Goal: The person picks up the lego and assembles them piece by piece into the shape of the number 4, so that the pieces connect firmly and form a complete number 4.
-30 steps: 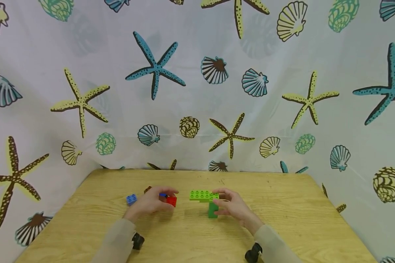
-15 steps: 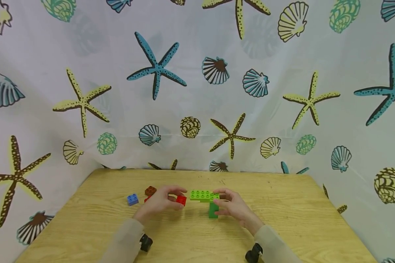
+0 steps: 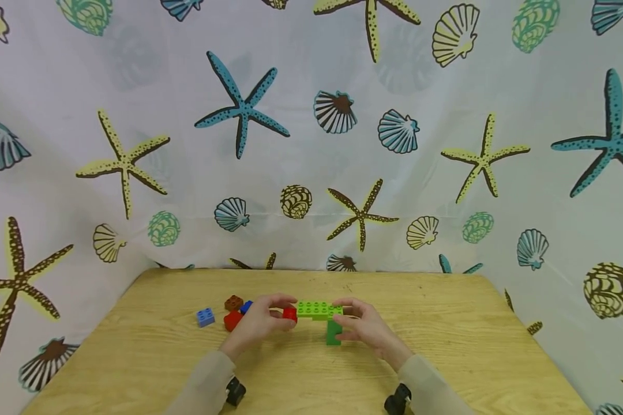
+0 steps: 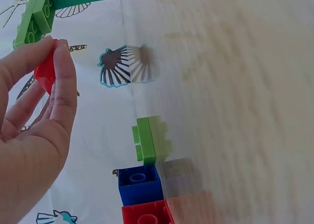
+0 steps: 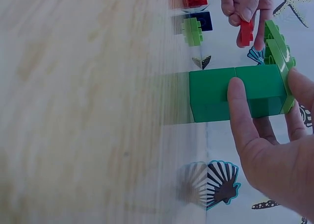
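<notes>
My left hand (image 3: 256, 325) pinches a small red toy brick (image 3: 289, 314) between thumb and fingers, close to the left end of a lime green plate (image 3: 312, 309). In the left wrist view the red brick (image 4: 45, 73) appears just below the studded lime green pieces (image 4: 34, 20). Two stacked dark green bricks (image 5: 211, 94) stand upright on the table, with the lime green pieces (image 5: 278, 52) reaching out leftward from their top. Around this stack my right hand (image 3: 368, 331) has its fingers, a fingertip against the dark green side and the thumb near the top.
Left of my left hand lie a light blue brick (image 3: 205, 317), a brown brick (image 3: 233, 302), a red brick (image 3: 232, 320) and a partly hidden blue brick (image 3: 246, 306). A lime green piece (image 4: 146, 140) lies near these. Patterned cloth (image 3: 311, 150) hangs behind the wooden table (image 3: 446, 323).
My left hand has carried the red brick rightward up to the lime green plate's left end, uncovering loose bricks behind it. My right hand has stayed at the stack.
</notes>
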{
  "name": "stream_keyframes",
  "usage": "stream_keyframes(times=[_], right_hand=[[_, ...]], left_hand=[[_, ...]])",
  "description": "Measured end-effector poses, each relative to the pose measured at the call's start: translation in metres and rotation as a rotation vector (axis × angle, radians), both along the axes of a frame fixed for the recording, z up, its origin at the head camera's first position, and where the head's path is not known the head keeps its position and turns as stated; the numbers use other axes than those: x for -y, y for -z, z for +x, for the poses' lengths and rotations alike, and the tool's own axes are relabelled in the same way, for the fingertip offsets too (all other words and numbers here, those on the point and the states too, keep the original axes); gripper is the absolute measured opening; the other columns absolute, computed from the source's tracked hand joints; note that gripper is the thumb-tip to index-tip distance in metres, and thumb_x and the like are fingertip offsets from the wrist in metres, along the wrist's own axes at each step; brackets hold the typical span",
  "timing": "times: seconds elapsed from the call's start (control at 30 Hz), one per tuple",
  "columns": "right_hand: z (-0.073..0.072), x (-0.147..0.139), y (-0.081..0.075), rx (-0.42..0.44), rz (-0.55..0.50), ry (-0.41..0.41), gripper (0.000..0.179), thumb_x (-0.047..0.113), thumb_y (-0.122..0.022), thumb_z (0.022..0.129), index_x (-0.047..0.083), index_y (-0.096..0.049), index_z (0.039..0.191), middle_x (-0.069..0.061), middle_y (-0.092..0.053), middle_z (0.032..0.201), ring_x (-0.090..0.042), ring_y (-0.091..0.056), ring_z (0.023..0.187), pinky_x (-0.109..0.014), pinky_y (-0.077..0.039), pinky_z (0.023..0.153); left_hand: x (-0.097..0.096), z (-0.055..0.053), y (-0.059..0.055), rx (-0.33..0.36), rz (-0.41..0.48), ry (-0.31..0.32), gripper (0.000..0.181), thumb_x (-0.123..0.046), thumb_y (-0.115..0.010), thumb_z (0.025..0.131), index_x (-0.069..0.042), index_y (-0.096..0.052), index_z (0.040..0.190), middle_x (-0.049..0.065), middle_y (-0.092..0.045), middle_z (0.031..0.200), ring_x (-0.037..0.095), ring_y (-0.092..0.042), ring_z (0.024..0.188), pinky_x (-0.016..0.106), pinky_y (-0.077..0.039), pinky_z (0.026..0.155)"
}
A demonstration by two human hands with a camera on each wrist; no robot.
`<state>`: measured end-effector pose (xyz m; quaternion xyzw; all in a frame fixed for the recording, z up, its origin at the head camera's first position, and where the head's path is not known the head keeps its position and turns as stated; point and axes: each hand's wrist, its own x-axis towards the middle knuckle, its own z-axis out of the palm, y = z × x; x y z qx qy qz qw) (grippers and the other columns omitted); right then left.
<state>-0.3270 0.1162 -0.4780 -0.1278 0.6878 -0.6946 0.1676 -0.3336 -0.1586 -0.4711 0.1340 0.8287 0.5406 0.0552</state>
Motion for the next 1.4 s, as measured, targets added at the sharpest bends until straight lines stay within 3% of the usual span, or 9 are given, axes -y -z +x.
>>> stream_keyframes(times=[0.37,0.73,0.97,1.13,1.4], right_hand=[[-0.001,0.003,0.000,0.005,0.007,0.004,0.046,0.021,-0.067,0.094,0.006,-0.053,0.135,-0.018,-0.049,0.131,-0.019,-0.061,0.106,-0.045,-0.056,0.089],[-0.001,0.003,0.000,0.007,-0.002,-0.005,0.046,0.019,-0.067,0.094,0.005,-0.052,0.135,-0.018,-0.050,0.128,-0.018,-0.061,0.104,-0.047,-0.055,0.090],[-0.001,0.000,-0.003,0.026,-0.005,-0.008,0.049,0.022,-0.067,0.094,0.005,-0.050,0.137,-0.020,-0.047,0.134,-0.019,-0.062,0.106,-0.046,-0.054,0.091],[-0.002,0.001,-0.004,0.020,-0.004,-0.006,0.052,0.021,-0.067,0.094,0.002,-0.048,0.139,-0.020,-0.047,0.134,-0.020,-0.061,0.106,-0.046,-0.054,0.091],[-0.001,0.001,-0.004,0.032,-0.011,-0.012,0.048,0.020,-0.067,0.094,0.005,-0.051,0.137,-0.020,-0.047,0.134,-0.020,-0.061,0.105,-0.047,-0.054,0.091]], left_hand=[[-0.012,0.004,-0.006,0.026,0.059,0.020,0.053,-0.012,-0.079,0.082,-0.013,-0.060,0.132,0.013,-0.062,0.124,0.023,-0.068,0.100,0.037,-0.058,0.084],[-0.021,0.003,0.002,0.032,0.187,0.086,0.052,-0.009,-0.077,0.084,-0.002,-0.058,0.132,0.015,-0.063,0.122,0.024,-0.069,0.099,0.035,-0.057,0.084],[-0.027,0.004,-0.003,0.081,0.203,0.045,0.053,-0.010,-0.077,0.084,-0.002,-0.058,0.132,0.014,-0.062,0.126,0.021,-0.069,0.098,0.035,-0.057,0.085],[-0.027,0.004,-0.007,0.101,0.261,0.036,0.045,-0.017,-0.071,0.091,0.001,-0.059,0.130,0.018,-0.063,0.123,0.022,-0.071,0.097,0.040,-0.056,0.089],[-0.029,0.003,-0.006,0.119,0.316,0.012,0.041,-0.017,-0.067,0.094,0.006,-0.060,0.127,0.018,-0.067,0.116,0.022,-0.072,0.092,0.034,-0.057,0.084]])
